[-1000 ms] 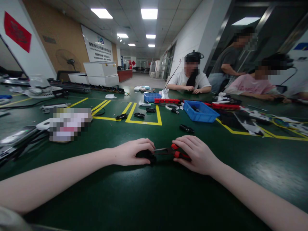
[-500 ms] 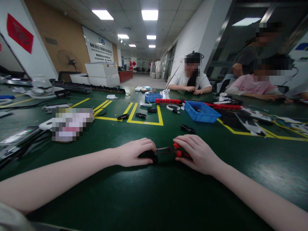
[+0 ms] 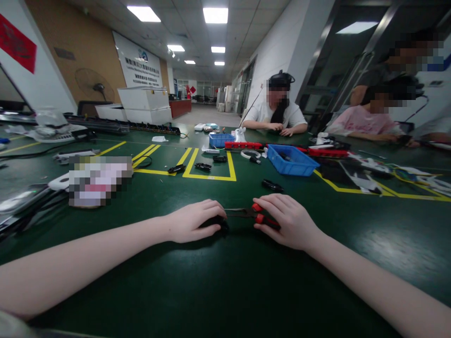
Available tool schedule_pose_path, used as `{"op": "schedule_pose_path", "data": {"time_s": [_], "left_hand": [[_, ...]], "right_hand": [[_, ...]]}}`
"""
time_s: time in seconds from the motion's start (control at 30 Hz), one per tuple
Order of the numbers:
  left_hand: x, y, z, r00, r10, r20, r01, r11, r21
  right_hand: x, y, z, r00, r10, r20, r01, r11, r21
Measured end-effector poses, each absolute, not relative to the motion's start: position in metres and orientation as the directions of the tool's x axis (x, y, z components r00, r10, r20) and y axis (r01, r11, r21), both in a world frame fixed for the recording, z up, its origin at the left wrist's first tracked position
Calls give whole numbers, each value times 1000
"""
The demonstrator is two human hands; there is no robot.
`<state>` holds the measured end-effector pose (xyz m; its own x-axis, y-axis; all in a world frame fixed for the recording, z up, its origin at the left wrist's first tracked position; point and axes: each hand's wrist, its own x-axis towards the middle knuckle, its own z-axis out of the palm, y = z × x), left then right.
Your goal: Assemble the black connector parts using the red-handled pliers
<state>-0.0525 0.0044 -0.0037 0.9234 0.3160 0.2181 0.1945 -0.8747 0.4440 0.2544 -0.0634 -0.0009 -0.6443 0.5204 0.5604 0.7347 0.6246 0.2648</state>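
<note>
Head view: on the green counter, the left hand cups a small black part, its grip pressed around it. The right hand pinches red-handled pliers, whose tips reach the part. Steadying the part flat probably helps the pliers bite squarely. Beyond lie a black clip and a blue bin, well apart, not obstructing.

ceiling light panels are illuminating a long hall; a standing fan is sitting against the brown wall.
</note>
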Motion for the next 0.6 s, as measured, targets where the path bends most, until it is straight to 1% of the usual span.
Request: {"op": "schedule_pose_path", "data": {"time_s": [0.17,0.37,0.6], "left_hand": [[-53,6,-7,913,341,225,198,-851,486],[-52,6,-8,919,320,232,167,-847,506],[-54,7,-10,923,298,242,134,-841,524]], "right_hand": [[253,-64,-1,-675,491,550,703,654,278],[253,-65,-2,-689,485,539,686,675,270],[251,-66,-1,-692,524,497,684,697,216]]}}
